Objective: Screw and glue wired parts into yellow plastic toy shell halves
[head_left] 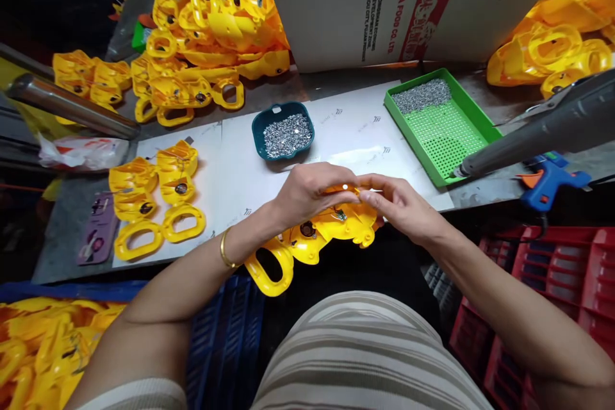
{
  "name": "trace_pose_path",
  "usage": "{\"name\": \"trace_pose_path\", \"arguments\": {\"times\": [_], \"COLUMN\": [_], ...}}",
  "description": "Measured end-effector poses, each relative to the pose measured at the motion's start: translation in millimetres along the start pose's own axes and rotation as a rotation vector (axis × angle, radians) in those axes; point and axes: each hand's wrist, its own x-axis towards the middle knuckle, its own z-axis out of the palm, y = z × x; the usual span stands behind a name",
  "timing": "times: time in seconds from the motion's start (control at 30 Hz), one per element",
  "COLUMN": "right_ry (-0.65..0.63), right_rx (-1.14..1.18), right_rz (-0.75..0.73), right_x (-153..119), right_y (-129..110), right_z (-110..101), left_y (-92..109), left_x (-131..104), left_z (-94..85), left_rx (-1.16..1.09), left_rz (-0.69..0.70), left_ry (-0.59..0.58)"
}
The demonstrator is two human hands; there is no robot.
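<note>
Between my hands is a yellow plastic toy shell point(331, 229), held just over the table's front edge. Its ring-shaped handle point(271, 269) points down to the left, and its hollow inside shows a round dark part and a small green circuit board. My left hand point(314, 189) grips the shell's upper edge, thumb and fingers closed on it. At the shell's upper right, the fingertips of my right hand point(394, 204) are pinched together against it; whether they hold a small part is hidden. Beyond my left hand sits a dark teal bowl point(258, 134) of small metal screws.
A green tray point(480, 116) with screws lies right of the bowl, near a grey power screwdriver point(523, 128) and a blue glue gun point(552, 186). Yellow shells point(158, 182) lie at left beside a purple phone point(97, 230). A carton point(331, 6) stands behind; red crates point(552, 282) flank my right.
</note>
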Motion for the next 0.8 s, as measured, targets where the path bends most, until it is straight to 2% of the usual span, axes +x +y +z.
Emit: {"name": "trace_pose_path", "arguments": {"times": [0.13,0.2,0.27,0.43,0.53,0.6,0.67,0.7,0.73,0.8], "right_ry": [0.003,0.002,0.056,0.183,0.269,0.439,0.545,0.516,0.419,0.106], "right_rx": [-0.001,-0.033,-0.097,-0.187,-0.259,-0.243,-0.171,-0.144,-0.13,-0.09], "right_rz": [0.051,0.046,0.038,0.006,-0.094,-0.155,-0.134,-0.087,-0.021,0.085], "right_x": [-5,-9,-14,-19,-17,-17,-20,-22,-22,-19], "right_y": [14,18,21,29,36,44,53,57,60,59], "right_z": [-2,-7,-13,-12,-8,-9,-9,-6,0,19], "left_y": [-5,-8,-10,-12,-6,-3,-1,0,2,7], "left_x": [-5,-10,-22,-60,-75,-83,-91,-95,-98,-102], "left_z": [7.0,1.4,-7.8,-22.6,-20.8,-16.5,-10.0,-6.2,-2.2,3.9], "left_rx": [0.018,0.021,0.026,0.081,-0.144,-0.39,-0.539,-0.555,-0.545,-0.473], "left_rz": [-0.115,-0.182,-0.274,-0.603,-0.805,-0.943,-1.052,-1.091,-1.121,-1.168], "left_ry": [-0.093,-0.178,-0.281,-0.5,-0.562,-0.499,-0.312,-0.192,-0.08,0.1]}}
